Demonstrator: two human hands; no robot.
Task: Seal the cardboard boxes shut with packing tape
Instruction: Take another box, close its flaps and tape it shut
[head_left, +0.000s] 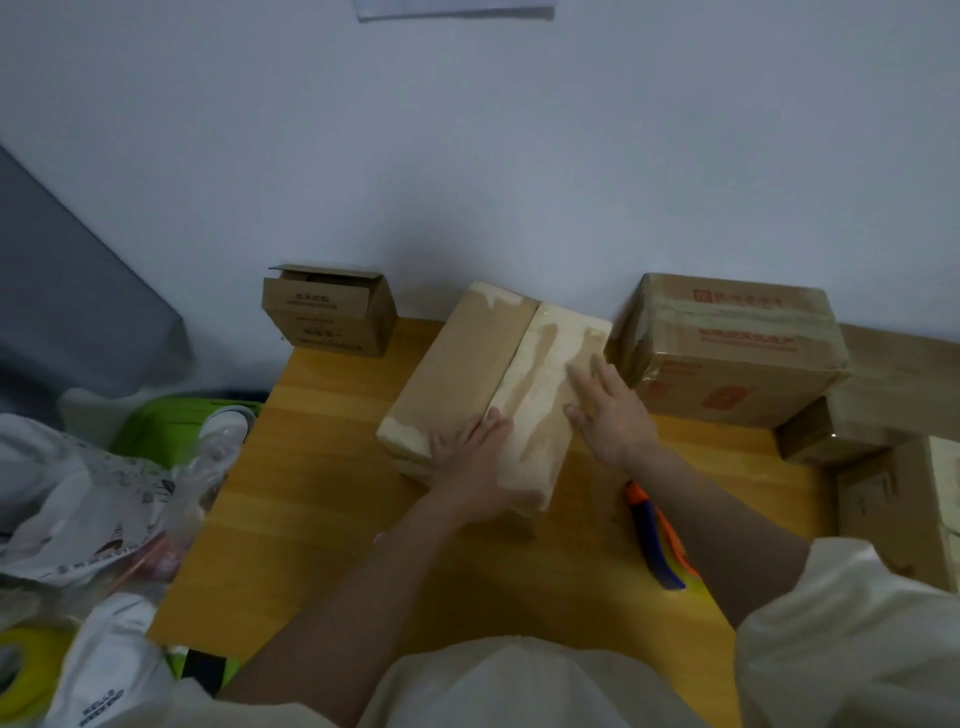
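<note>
A long cardboard box (467, 358) lies on the wooden table (322, 467), flaps closed, with a centre seam and shiny tape over its right flap. My left hand (475, 462) rests flat on the near end of the box, over the seam. My right hand (610, 410) lies flat with spread fingers on the right flap's edge. Neither hand holds anything. A roll of yellow-green tape (26, 670) sits at the bottom left, off the table.
A small open box (330, 312) stands at the table's back left. A taped box with red print (727, 348) sits at the back right, more boxes (883, 467) beside it. A blue and orange cutter (654, 540) lies under my right forearm. Bags (104, 493) crowd the left.
</note>
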